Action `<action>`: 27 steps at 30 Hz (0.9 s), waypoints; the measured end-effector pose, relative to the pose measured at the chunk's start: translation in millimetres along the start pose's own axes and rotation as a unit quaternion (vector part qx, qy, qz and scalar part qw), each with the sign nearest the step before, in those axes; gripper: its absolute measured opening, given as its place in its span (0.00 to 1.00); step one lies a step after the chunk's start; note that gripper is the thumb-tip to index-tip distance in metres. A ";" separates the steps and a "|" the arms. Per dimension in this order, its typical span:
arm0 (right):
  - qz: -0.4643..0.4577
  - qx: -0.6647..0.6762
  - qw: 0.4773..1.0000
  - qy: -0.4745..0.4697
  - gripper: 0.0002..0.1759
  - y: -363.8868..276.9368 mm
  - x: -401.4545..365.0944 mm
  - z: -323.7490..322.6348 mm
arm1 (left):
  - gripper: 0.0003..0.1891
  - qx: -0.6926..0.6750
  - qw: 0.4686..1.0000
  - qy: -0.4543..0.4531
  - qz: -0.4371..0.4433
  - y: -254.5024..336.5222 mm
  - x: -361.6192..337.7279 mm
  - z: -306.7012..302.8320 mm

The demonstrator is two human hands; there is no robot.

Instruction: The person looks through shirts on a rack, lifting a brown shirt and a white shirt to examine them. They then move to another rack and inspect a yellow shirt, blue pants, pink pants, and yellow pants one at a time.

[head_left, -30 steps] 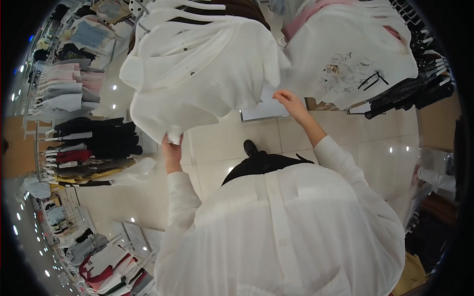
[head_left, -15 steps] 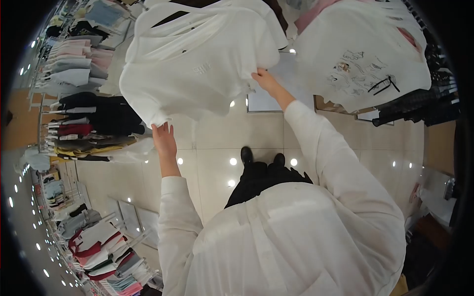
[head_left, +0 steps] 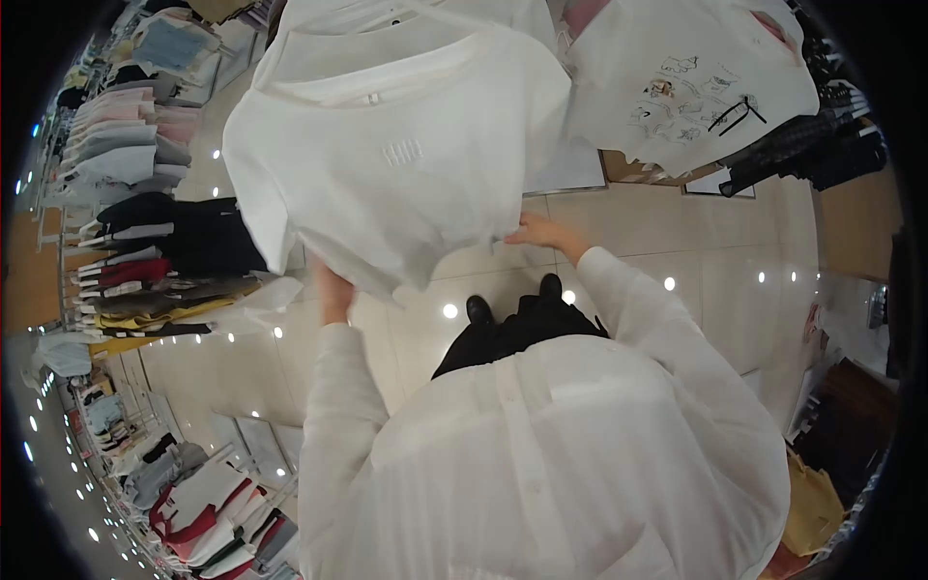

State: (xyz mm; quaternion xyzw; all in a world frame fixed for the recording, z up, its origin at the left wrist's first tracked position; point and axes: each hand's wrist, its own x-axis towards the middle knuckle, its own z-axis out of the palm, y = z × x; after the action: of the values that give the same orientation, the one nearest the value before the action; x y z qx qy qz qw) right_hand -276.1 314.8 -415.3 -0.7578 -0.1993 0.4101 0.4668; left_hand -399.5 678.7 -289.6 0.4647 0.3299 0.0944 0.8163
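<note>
A white T-shirt (head_left: 387,184) with small raised lettering on its chest hangs spread out in front of me, its neckline at the top. My right hand (head_left: 546,234) pinches the lower right part of the shirt at the hem, fingers closed on the fabric. Beside the lower left hem is my left hand (head_left: 334,292), blurred, with its fingers partly hidden behind the cloth, so its grip does not show. Behind the T-shirt's collar, more white fabric with a dark button is visible.
Right of it hangs a white printed shirt (head_left: 691,87) with a black bow, near dark garments (head_left: 807,155). On the left, racks carry pink and grey tops (head_left: 121,140) and dark clothes (head_left: 184,232). Below are shiny floor tiles (head_left: 619,217) and my black shoes (head_left: 479,310).
The T-shirt has swung lower and flattened, showing its neckline. My right hand has moved down to the hem; my left hand has shifted slightly down and right, partly behind the cloth.
</note>
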 end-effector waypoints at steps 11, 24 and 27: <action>0.106 0.380 0.915 0.078 0.26 -106.2 -92.0 36.2 | 0.32 0.292 0.914 -0.193 -0.204 -55.9 5.8 -16.7; -0.212 0.656 0.723 -0.033 0.35 -177.9 -155.6 8.1 | 0.29 -0.185 0.841 -0.506 0.039 43.1 -156.0 115.3; -0.129 0.430 0.885 0.121 0.25 -218.2 -154.7 19.7 | 0.28 -0.161 0.849 -0.498 0.069 26.3 -168.2 131.6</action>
State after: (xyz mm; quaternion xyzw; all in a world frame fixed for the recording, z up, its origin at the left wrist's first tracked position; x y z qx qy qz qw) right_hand -364.7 325.3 -162.4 -0.4938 -0.0411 0.2969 0.8163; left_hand -441.7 524.0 -146.0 0.3327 -0.1736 -0.0415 0.9260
